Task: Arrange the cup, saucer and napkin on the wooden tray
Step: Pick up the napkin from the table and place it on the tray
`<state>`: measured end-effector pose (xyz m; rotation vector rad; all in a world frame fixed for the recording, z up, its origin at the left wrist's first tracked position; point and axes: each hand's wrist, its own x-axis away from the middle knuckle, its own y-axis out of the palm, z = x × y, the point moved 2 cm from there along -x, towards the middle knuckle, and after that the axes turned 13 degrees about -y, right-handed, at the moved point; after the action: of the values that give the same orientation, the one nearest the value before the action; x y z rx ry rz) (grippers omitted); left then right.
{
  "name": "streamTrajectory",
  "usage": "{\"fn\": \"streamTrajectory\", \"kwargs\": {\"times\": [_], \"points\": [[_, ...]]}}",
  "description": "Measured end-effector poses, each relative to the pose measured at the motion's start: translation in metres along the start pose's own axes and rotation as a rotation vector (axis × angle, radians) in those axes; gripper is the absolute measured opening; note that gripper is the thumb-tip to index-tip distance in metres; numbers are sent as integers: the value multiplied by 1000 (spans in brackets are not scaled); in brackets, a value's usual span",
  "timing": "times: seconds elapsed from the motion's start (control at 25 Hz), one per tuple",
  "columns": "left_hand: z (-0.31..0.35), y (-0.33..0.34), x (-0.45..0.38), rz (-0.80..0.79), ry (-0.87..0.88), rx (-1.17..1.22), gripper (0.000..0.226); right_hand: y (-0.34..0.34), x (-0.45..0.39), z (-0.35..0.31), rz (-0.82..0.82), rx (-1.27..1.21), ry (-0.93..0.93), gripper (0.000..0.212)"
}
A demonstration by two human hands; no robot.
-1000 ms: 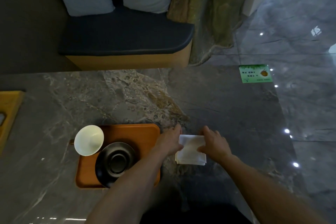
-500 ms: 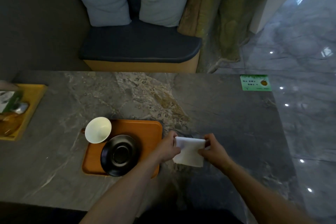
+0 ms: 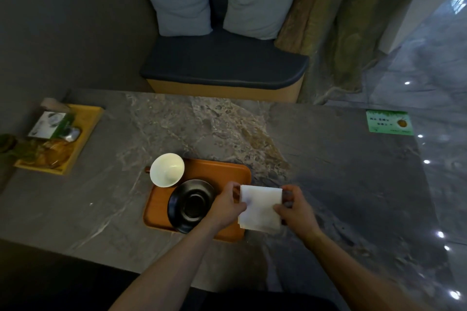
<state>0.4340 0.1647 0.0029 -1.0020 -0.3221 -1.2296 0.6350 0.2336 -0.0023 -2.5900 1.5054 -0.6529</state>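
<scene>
A folded white napkin is held up between both hands over the right end of the orange wooden tray. My left hand pinches its left edge and my right hand pinches its right edge. A black saucer lies on the tray's middle, reaching over the near rim. A white cup stands at the tray's far left corner, overhanging the rim.
A yellow tray with packets and snacks sits at the left of the marble table. A green card lies at the far right corner. Beyond the table stands a bench with two grey cushions.
Both hands have lifted the napkin off the table and carried it left, so it now hangs over the tray's right end. The camera has tilted up, showing more of the room.
</scene>
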Motion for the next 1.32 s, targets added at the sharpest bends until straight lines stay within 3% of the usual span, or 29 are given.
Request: {"fn": "streamTrajectory", "kwargs": {"times": [0.32, 0.6, 0.96, 1.32], "points": [[-3, -61, -40, 19, 86, -213, 47, 53, -37, -14, 111, -10, 84, 41], [11, -71, -68, -83, 126, -360, 37, 57, -50, -12, 208, 40, 139, 41], [7, -79, -86, 16, 43, -469, 29, 78, -74, -18, 90, 246, 157, 55], [2, -73, -94, 86, 16, -464, 34, 84, -88, -11, 47, 456, 104, 53]]}}
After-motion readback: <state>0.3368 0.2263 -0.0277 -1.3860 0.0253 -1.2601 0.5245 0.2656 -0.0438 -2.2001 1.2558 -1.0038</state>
